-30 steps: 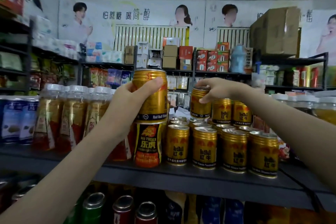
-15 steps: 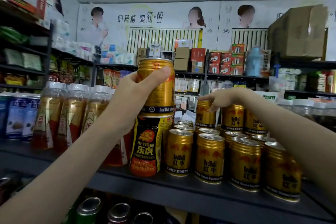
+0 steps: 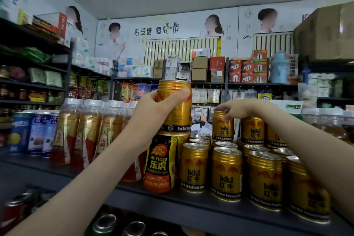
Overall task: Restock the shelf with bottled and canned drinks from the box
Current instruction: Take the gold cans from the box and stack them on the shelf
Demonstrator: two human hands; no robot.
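1. On the dark shelf [image 3: 172, 204] in front of me, drinks stand in rows, and both my hands are up at it.
2. My left hand [image 3: 153, 110] is wrapped tight round a gold can [image 3: 177, 113], with my thumb across the front. The can stands straight up, its top to the ceiling.
3. That gold can is right over a black can [image 3: 161, 163] at the front of the shelf. I cannot tell if the two touch or if there is a tiny gap.
4. My right hand [image 3: 238, 109] comes down from above on a stacked can [image 3: 223, 130], fingers curled over its lid and front. This can stands up on the low cans, behind the front cans [image 3: 227, 174].
5. What matters next, I think: bare lids show to the right of my gold can, between it and the stacked can. My left hand is the nearer one. It would go right and a bit back, keeping the can upright.
6. Tall bottles [image 3: 84, 132] stand close on the left of my left arm, so I should not swing that way.
7. Since a second ago, my hands have hardly changed. The left one still holds the can over the black can, and the right one stays on the stacked can. My head has come closer and turned, so the cans look bigger and more of the left wall shows.
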